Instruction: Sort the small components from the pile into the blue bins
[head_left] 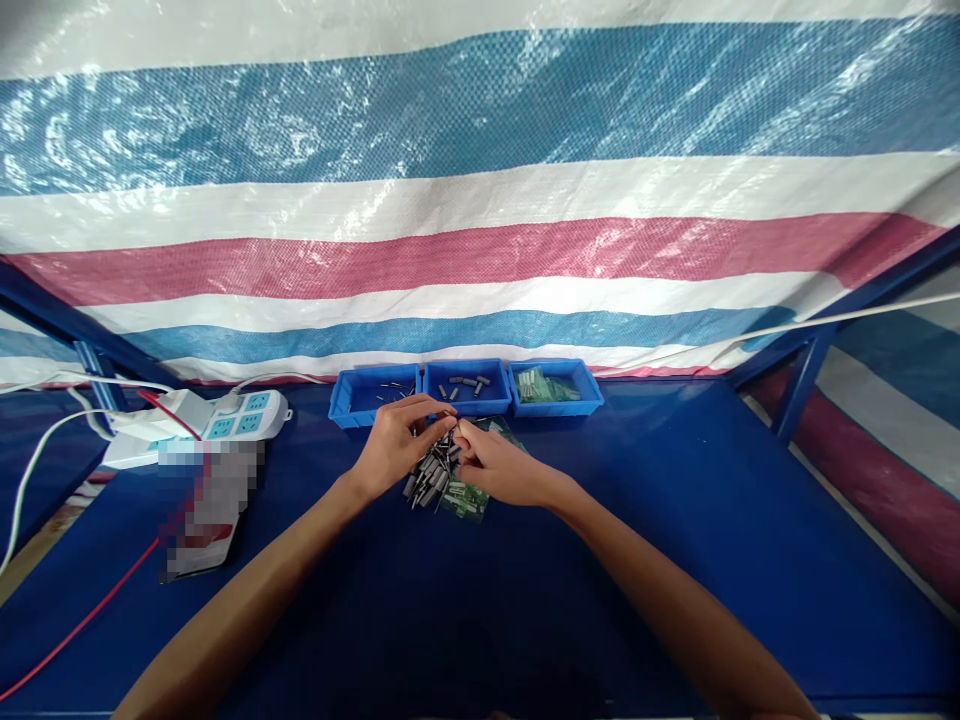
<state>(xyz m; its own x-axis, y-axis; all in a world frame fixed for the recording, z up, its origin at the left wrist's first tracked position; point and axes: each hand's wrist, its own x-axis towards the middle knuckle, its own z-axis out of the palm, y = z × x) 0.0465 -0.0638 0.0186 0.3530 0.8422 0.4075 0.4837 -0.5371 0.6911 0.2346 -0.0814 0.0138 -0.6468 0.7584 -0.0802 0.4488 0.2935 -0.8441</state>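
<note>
My left hand and my right hand meet over a small pile, thumbs and fingers pinched close together. A tiny dark piece shows at the left fingertips, too small to name, and the right fingers hide whatever lies between them. Below the hands lies a heap of grey cylindrical parts mixed with thin dark pins. Green flat pieces, resembling small circuit boards, lie beside the heap and partly under my right hand.
Behind the hands stand three blue bins: the left bin holds thin pins, the middle bin grey cylinders, the right bin green pieces. A white power strip, a phone-like object and a red cable lie left on the blue table.
</note>
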